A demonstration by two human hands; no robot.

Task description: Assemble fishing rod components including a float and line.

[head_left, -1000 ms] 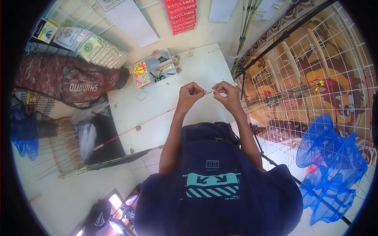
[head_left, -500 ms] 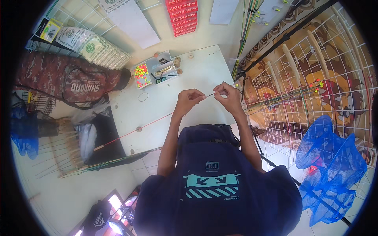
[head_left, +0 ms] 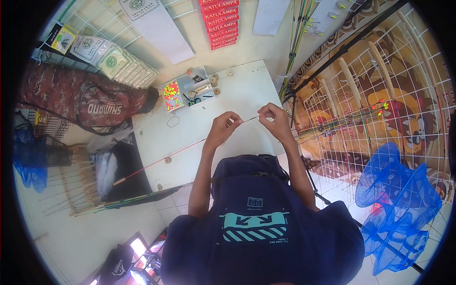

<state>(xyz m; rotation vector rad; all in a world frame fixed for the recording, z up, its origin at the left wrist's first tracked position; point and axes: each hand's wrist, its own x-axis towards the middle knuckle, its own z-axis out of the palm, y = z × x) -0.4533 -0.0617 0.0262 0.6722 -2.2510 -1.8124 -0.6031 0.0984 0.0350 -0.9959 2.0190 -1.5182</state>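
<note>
A thin red fishing rod (head_left: 185, 148) lies slantwise over the white table, its short wooden handle (head_left: 120, 181) past the table's left edge. My left hand (head_left: 225, 128) pinches the thin upper part of the rod between thumb and fingers. Just right of it, my right hand (head_left: 274, 121) pinches the tip end. A short dark stretch of the tip (head_left: 251, 119) shows between both hands, held above the tabletop. Whether a line is tied at the tip is too small to tell.
Beyond my hands stands a compartment box (head_left: 202, 100) with bright beads (head_left: 171, 95) and small tools. Small round spools (head_left: 214, 78) and a thin loop (head_left: 173, 122) lie on the table (head_left: 247, 90). A wire grid (head_left: 351, 137) and blue nets (head_left: 394, 190) flank my right.
My hands have drawn slightly apart, the left shifting left, so more of the rod tip shows between them. Both still pinch it. The view has tilted a little.
</note>
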